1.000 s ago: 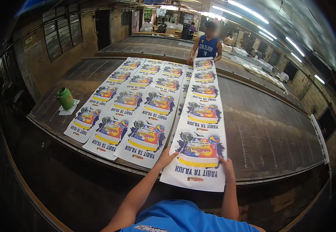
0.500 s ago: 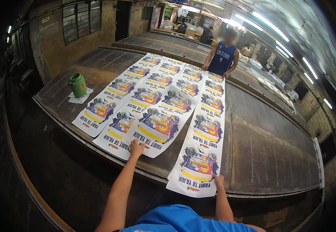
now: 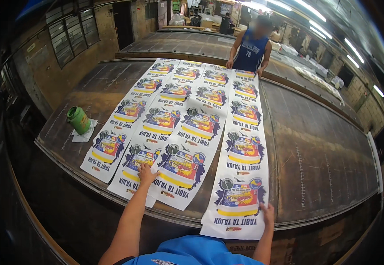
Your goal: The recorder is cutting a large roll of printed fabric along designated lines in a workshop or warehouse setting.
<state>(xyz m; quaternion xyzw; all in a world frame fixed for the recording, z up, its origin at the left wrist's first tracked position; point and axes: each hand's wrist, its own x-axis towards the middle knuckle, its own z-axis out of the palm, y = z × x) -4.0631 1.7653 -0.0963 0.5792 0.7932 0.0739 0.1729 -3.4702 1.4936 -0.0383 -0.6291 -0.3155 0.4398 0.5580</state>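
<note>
Long white strips printed with colourful logos point(image 3: 108, 150) lie side by side across the dark table. My left hand point(image 3: 148, 176) rests with fingers spread on two overlapping middle strips point(image 3: 181, 176), near their close ends. At the near end of the rightmost strip point(image 3: 236, 198), my right hand point(image 3: 267, 213) grips the side edge; that end hangs over the table's front rail. Across the table, a co-worker in a blue sleeveless top point(image 3: 249, 46) has both hands at the far end of that same strip.
A green canister point(image 3: 79, 121) stands on a white cloth point(image 3: 85, 136) at the table's left. The dark table's front rail point(image 3: 307, 224) curves below the strips. More long tables point(image 3: 147, 42) lie behind the co-worker, with a window and doorway along the left wall.
My left hand let go of the rightmost strip and moved left onto the middle strips. The rightmost strip has been lowered onto the table, the co-worker's end too.
</note>
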